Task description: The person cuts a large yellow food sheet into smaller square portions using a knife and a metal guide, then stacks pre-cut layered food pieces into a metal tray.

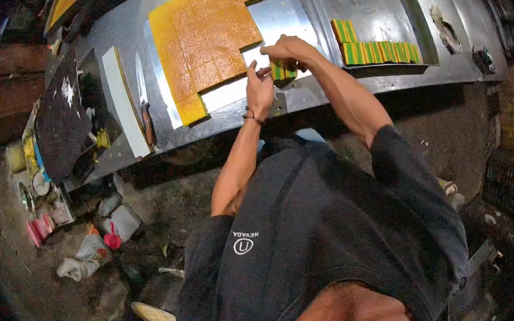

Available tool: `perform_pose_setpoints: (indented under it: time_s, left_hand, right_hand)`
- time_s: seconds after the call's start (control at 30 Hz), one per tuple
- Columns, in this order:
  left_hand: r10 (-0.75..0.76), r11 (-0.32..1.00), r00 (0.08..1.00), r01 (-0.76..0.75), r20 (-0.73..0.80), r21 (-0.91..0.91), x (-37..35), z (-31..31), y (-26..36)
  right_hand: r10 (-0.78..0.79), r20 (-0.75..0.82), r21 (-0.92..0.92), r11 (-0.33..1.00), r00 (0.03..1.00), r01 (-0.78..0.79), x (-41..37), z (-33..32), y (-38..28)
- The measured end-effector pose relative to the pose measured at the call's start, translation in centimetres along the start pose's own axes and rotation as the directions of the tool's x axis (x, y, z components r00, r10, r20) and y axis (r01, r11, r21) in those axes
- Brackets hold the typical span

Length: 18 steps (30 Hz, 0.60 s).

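A flat orange-yellow layered cake slab (207, 32) with a glossy top lies on a shiny metal sheet (226, 94), scored into squares. Its near right edge is stepped where squares are gone. Just right of that edge, small green-and-yellow striped cake pieces (284, 70) sit between my two hands. My left hand (258, 92) is at their left side, its fingers closed against them and the index finger pointing up. From above and the right, my right hand (291, 50) curls around the same pieces, its fingertips partly hidden.
On the right, a metal tray (378, 65) holds a row of striped pieces (380, 53) on edge. Left of the slab lie a knife (143, 100) and a long white strip (126, 102). A crumpled scrap (445, 30) rests beyond the tray. Bags (87, 257) are on the floor.
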<state>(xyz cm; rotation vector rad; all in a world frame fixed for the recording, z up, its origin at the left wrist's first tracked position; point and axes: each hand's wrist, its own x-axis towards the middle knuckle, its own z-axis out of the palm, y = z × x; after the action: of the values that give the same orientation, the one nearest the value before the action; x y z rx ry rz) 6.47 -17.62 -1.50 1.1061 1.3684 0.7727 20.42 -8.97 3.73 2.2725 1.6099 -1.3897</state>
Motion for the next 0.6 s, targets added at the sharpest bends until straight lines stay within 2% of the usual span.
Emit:
perform_pose_setpoints:
  time_s: [0.03,0.07,0.13,0.17,0.2,0.27,0.3,0.33,0.37,0.43,0.47,0.5,0.53,0.6]
  left_hand:
    - [0.001,0.994,1.000,-0.002,-0.011,-0.107,0.3,0.1,-1.0]
    - [0.000,0.977,1.000,-0.003,-0.018,-0.212,0.6,0.2,-2.0]
    - [0.024,0.974,0.999,-0.030,-0.032,-0.223,0.7,0.3,-2.9]
    - [0.064,0.974,0.997,-0.073,-0.049,-0.216,0.8,0.3,-3.6]
    - [0.103,0.971,0.993,-0.114,-0.064,-0.212,0.7,0.4,-3.8]
    - [0.037,0.987,0.995,-0.050,-0.092,-0.151,0.1,0.6,-3.2]
    - [0.046,0.991,0.996,-0.055,-0.077,-0.121,-0.8,0.6,-2.0]
    - [0.055,0.994,0.996,-0.061,-0.065,-0.090,-1.8,0.6,-0.2]
    - [0.059,0.994,0.997,-0.064,-0.057,-0.091,-2.4,0.9,0.7]
    - [0.220,0.954,0.975,-0.221,-0.028,-0.201,-2.7,1.6,2.3]
    - [0.222,0.954,0.975,-0.222,-0.023,-0.201,-2.5,2.2,3.1]
    - [0.285,0.933,0.958,-0.274,0.017,-0.235,-2.2,2.7,3.8]
    - [0.351,0.906,0.935,-0.325,0.052,-0.272,-1.8,3.3,4.9]
    - [0.359,0.912,0.930,-0.332,0.078,-0.242,-1.2,4.7,7.1]
  right_hand:
    - [0.013,0.152,-0.130,0.992,0.988,0.007,0.5,-0.4,-1.2]
    - [0.018,0.141,-0.122,0.993,0.990,-0.001,1.6,0.2,-1.4]
    - [0.081,0.363,-0.052,0.996,0.928,-0.066,3.8,1.4,-1.3]
    - [0.048,0.359,-0.210,0.977,0.932,0.030,4.3,1.1,-1.4]
    - [0.037,0.374,-0.291,0.954,0.927,0.080,4.9,1.3,-1.3]
    - [0.184,0.522,-0.348,0.937,0.833,0.012,5.4,1.0,-1.5]
    - [0.090,0.521,-0.258,0.965,0.849,0.055,5.5,0.7,-0.7]
    - [0.094,0.512,-0.255,0.966,0.854,0.046,3.4,-0.6,-0.7]
    - [0.028,0.371,-0.230,0.971,0.928,0.062,0.9,-1.9,-0.2]
    - [-0.052,0.078,-0.259,0.963,0.996,0.070,-0.1,-3.7,1.9]
    - [-0.205,-0.164,-0.118,0.975,0.965,0.187,-0.2,-4.7,5.0]
    - [-0.249,-0.248,-0.026,0.968,0.936,0.250,-2.5,-6.8,6.5]
    - [-0.190,-0.271,0.006,0.980,0.944,0.199,-3.0,-8.9,8.0]
    - [-0.197,-0.467,0.198,0.927,0.862,0.319,-4.5,-12.0,12.6]
